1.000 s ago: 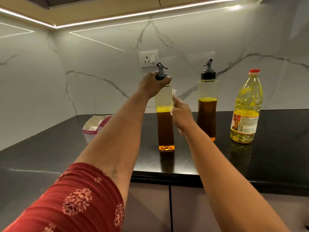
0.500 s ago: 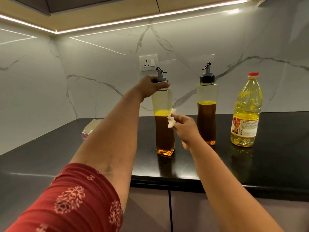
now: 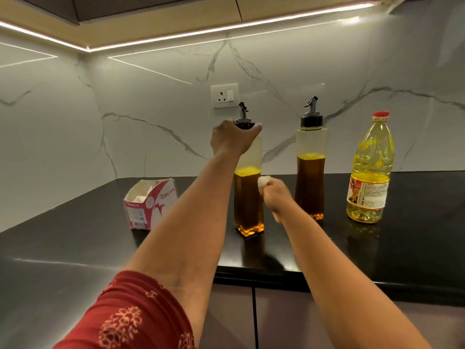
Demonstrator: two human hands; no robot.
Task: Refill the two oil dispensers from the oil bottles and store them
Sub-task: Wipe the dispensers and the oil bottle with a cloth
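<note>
Your left fingers (image 3: 255, 129) curl over the cap of the near dispenser (image 3: 248, 200), mid-frame on the black counter (image 3: 415, 248), while your right hand (image 3: 275, 197) pinches a white tissue wad (image 3: 263, 183) against its side. Right of it stand the second dispenser (image 3: 310, 170) and the oil bottle (image 3: 369, 172); a tissue box (image 3: 151, 204) sits left.

The left hand (image 3: 232, 139) covers the near dispenser's (image 3: 248, 197) cap and shoulder, the right hand (image 3: 276, 195) hides most of a white wad (image 3: 263, 183) — its material unclear — and the oil bottle's (image 3: 368, 170) label print is too small to read.
</note>
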